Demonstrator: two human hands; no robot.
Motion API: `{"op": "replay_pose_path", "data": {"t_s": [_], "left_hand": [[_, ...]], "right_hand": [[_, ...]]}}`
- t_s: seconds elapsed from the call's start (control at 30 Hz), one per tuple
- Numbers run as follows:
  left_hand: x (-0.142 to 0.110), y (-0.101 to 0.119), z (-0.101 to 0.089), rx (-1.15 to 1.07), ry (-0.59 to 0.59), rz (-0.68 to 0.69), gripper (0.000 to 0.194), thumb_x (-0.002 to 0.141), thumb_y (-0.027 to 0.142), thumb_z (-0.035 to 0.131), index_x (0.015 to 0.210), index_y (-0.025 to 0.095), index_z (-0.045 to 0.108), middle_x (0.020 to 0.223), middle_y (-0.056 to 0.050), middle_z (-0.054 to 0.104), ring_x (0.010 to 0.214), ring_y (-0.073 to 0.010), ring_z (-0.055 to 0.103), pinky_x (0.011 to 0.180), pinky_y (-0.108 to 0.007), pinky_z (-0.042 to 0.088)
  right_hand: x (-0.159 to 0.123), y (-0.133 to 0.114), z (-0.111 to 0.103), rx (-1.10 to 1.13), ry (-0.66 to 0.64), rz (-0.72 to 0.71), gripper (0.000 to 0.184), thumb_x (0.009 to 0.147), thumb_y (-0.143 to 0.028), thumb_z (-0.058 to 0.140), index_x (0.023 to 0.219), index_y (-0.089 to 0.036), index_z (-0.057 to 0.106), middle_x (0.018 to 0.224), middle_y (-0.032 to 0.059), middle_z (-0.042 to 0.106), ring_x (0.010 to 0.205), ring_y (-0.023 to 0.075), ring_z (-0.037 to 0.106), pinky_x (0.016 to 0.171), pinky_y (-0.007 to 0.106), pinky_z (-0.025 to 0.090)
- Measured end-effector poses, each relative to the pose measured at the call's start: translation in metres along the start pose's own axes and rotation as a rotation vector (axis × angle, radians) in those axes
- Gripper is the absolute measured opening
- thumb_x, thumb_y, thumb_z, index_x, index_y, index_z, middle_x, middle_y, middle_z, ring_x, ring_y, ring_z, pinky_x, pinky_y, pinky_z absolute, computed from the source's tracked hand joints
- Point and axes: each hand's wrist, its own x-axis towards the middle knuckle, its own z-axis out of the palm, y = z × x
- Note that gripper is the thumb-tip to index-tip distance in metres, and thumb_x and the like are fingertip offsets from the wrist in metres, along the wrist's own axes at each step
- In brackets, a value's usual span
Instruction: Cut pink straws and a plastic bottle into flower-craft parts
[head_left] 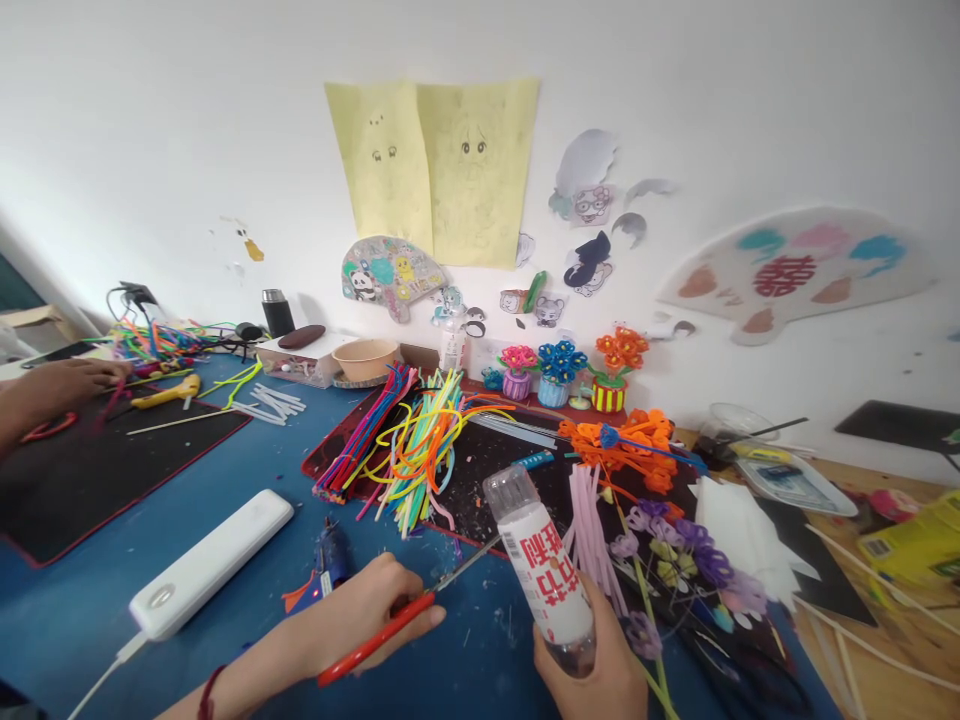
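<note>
My left hand (382, 605) is closed around red-handled scissors (375, 640). Their blades point up and right, and the tip meets the outline of a clear plastic bottle (541, 570); whether it touches or pierces the wall I cannot tell. That bottle has a white label with red characters and leans to the left. My right hand (592, 655) wraps round its near end. Just left of my left hand lies a blue glue gun (330, 560). Beyond the bottle are a bundle of multicoloured pipe cleaners (427, 440) and a row of pale pink ones (589, 530).
Purple pipe-cleaner flowers (675, 540) and orange ones (630, 450) lie at the right. A white power bank (214, 565) with a cable sits left. Another person's hand (67, 390) is at the far left, near a yellow glue gun (169, 390). Small potted flowers (562, 375) stand by the wall.
</note>
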Motion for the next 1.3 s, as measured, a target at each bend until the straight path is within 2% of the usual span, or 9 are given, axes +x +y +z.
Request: {"op": "replay_pose_path", "data": {"t_s": [0.2,0.33,0.43,0.53,0.6,0.73,0.87,1.07,1.3], "left_hand": [[-0.002,0.004,0.000,-0.221,-0.135,-0.188,0.058,0.084,0.072,0.035,0.061,0.019,0.039,0.046,0.003,0.042,0.035,-0.0087,0.040,0.034,-0.020,0.029],[-0.003,0.003,0.002,-0.231,-0.133,-0.240,0.059,0.081,0.076,0.037,0.061,0.019,0.038,0.047,0.004,0.041,0.035,-0.0094,0.040,0.034,-0.021,0.029],[-0.001,0.008,0.001,-0.112,-0.083,-0.200,0.056,0.084,0.069,0.039,0.060,0.019,0.037,0.048,0.004,0.041,0.043,-0.0098,0.039,0.042,-0.022,0.030],[0.001,0.017,0.001,0.115,0.061,-0.160,0.048,0.085,0.058,0.047,0.059,0.019,0.039,0.054,0.003,0.041,0.053,-0.0114,0.037,0.050,-0.024,0.028],[0.000,0.025,0.001,0.215,0.114,-0.174,0.043,0.085,0.053,0.051,0.061,0.019,0.040,0.056,0.003,0.039,0.053,-0.0117,0.034,0.050,-0.025,0.025],[-0.003,0.040,0.001,0.238,0.102,-0.136,0.037,0.086,0.049,0.052,0.066,0.020,0.041,0.058,0.003,0.043,0.051,-0.0119,0.034,0.050,-0.026,0.022],[-0.004,0.043,-0.004,0.230,0.122,-0.129,0.036,0.085,0.048,0.054,0.066,0.021,0.040,0.058,0.004,0.043,0.050,-0.0117,0.032,0.050,-0.026,0.020],[-0.002,0.040,-0.021,0.276,0.108,-0.128,0.037,0.082,0.048,0.052,0.062,0.021,0.035,0.051,0.006,0.031,0.047,-0.0122,0.018,0.047,-0.027,0.015],[0.000,0.041,-0.033,0.300,0.081,-0.103,0.039,0.081,0.049,0.051,0.061,0.021,0.033,0.053,0.005,0.033,0.049,-0.0117,0.022,0.048,-0.025,0.016]], "right_hand": [[0.002,-0.008,-0.004,-0.068,0.006,0.031,0.048,0.077,-0.040,0.051,0.119,-0.016,0.053,0.108,0.0108,0.067,0.085,0.0271,0.068,0.066,0.032,0.052],[0.006,-0.018,-0.008,-0.077,0.037,0.038,0.046,0.075,-0.038,0.051,0.117,-0.019,0.053,0.108,0.0092,0.066,0.083,0.0263,0.068,0.065,0.031,0.051],[0.007,-0.022,-0.009,-0.047,0.048,0.102,0.048,0.075,-0.042,0.053,0.118,-0.018,0.053,0.105,0.0095,0.067,0.077,0.0252,0.068,0.061,0.030,0.051],[0.009,-0.023,-0.010,0.046,0.089,0.086,0.057,0.075,-0.048,0.055,0.121,-0.015,0.053,0.108,0.0119,0.067,0.086,0.0270,0.067,0.068,0.031,0.052],[0.011,-0.024,-0.012,0.107,0.118,0.071,0.059,0.073,-0.050,0.057,0.119,-0.013,0.054,0.109,0.0134,0.066,0.088,0.0271,0.066,0.072,0.031,0.051],[0.018,-0.031,-0.022,0.080,0.088,0.131,0.052,0.068,-0.053,0.062,0.103,-0.014,0.057,0.085,0.0089,0.067,0.068,0.0228,0.064,0.063,0.029,0.051],[0.022,-0.045,-0.030,0.019,0.046,0.191,0.052,0.066,-0.052,0.061,0.103,-0.016,0.056,0.068,0.0033,0.064,0.055,0.0212,0.061,0.055,0.028,0.049],[0.020,-0.059,-0.040,-0.201,0.018,0.104,0.052,0.066,-0.045,0.055,0.109,-0.017,0.056,0.073,0.0067,0.067,0.058,0.0260,0.064,0.055,0.032,0.049],[0.020,-0.074,-0.051,-0.358,0.040,0.066,0.049,0.068,-0.046,0.052,0.109,-0.019,0.055,0.068,0.0068,0.067,0.051,0.0272,0.061,0.051,0.035,0.046]]}}
